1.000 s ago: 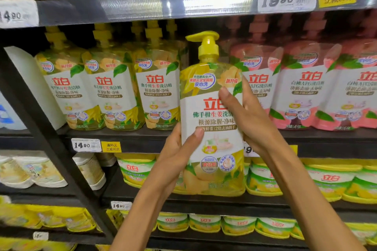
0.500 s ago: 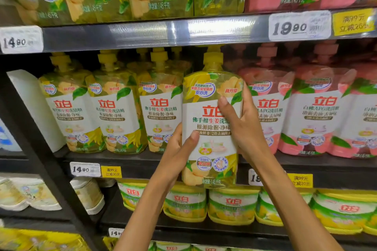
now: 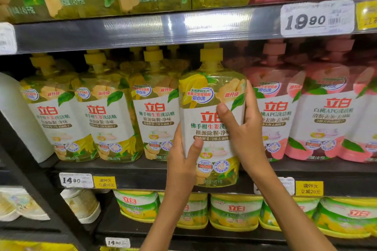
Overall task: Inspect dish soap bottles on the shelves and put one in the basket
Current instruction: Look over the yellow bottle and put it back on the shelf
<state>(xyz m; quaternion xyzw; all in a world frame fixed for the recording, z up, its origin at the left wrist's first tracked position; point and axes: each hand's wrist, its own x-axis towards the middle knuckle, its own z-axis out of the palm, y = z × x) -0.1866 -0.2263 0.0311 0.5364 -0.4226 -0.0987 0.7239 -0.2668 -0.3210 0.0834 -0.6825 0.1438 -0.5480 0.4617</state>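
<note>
Both hands held the yellow dish soap bottle (image 3: pixel 212 128) at the shelf's front edge (image 3: pixel 142 177). The left hand (image 3: pixel 181 161) and the right hand (image 3: pixel 242 134) had their fingers clamped around its sides. It looked full, heavy and smooth, so the wide body seemed the safest hold.

Shop: price tags (image 3: pixel 317 17), stocked shelves (image 3: pixel 142 28).

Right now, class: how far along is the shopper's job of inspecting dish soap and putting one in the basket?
Done: one yellow bottle is picked out. In hand: left hand and right hand hold it in front of the shelf, label facing the camera. Left: putting it in the basket, which is not in view.
</note>
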